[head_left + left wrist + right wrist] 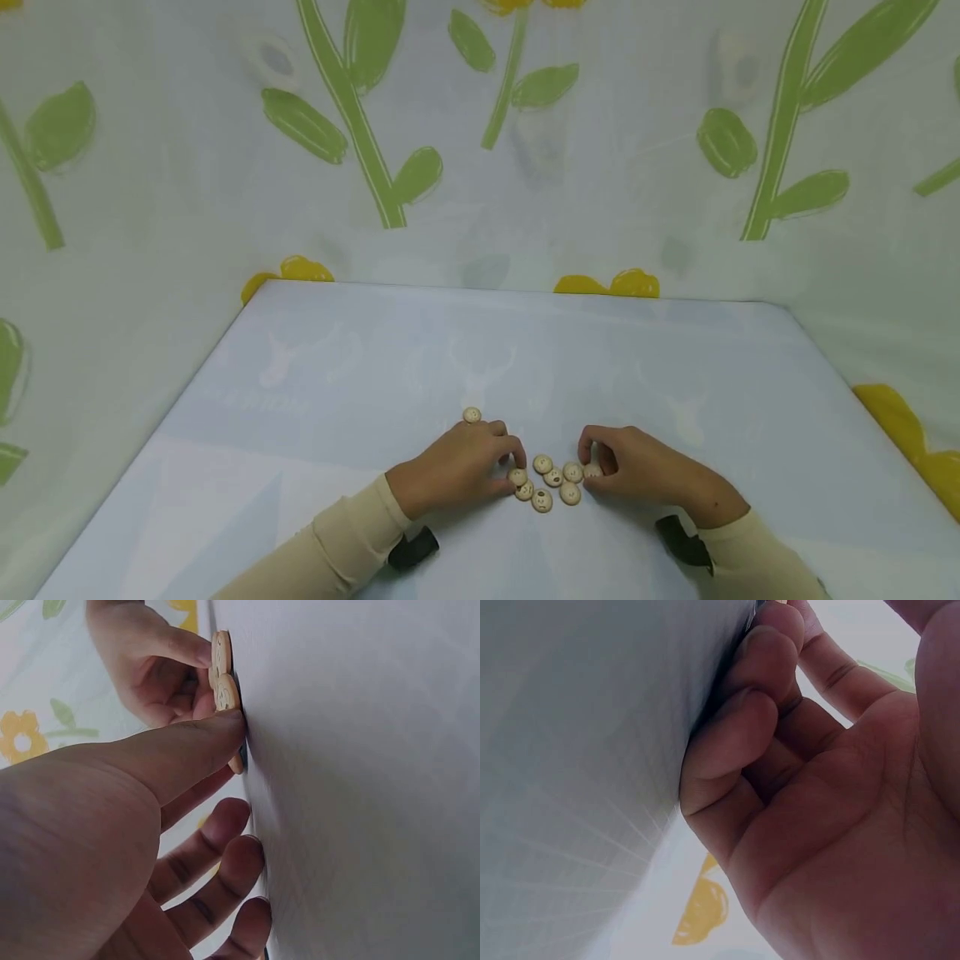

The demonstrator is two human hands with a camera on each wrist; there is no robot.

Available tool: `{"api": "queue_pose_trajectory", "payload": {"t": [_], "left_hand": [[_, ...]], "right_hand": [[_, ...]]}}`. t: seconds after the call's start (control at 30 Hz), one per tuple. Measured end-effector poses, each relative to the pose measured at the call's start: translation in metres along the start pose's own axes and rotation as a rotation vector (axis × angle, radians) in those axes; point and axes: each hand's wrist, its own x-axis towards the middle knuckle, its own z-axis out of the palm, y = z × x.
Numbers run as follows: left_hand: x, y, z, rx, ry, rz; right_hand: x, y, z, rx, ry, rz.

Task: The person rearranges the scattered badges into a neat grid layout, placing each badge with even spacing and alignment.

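Small round pale wooden discs with printed faces lie on the table between the two hands in the head view. My left hand pinches one wooden disc between thumb and index finger, at the left end of the cluster. Its other fingers are bent and near the tabletop in the left wrist view. At the right end, my right hand has thumb and index finger on another disc, gripping its edge. Several discs, such as one near the front, lie between them. The right wrist view mostly shows curled fingers; its disc is largely hidden.
A single disc lies just beyond the left hand. The table has a pale, faintly patterned cover. Behind it hangs a white curtain with green leaves and yellow flowers. Dark bands are at both wrists.
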Motion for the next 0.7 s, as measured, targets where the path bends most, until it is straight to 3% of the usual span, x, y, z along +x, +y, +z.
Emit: {"api": "queue_pose_trajectory", "payload": {"t": [0.27,0.7], "left_hand": [[0.0022,-0.0011,-0.0027,-0.011,-0.004,-0.001],[0.0026,-0.0067,-0.0089,0.074,0.115,-0.052]], "right_hand": [[0.0002,-0.0002,-0.0020,-0.001,-0.003,0.003],[0.0014,-0.0009,-0.0032,-0.003,-0.002,-0.016]]}}
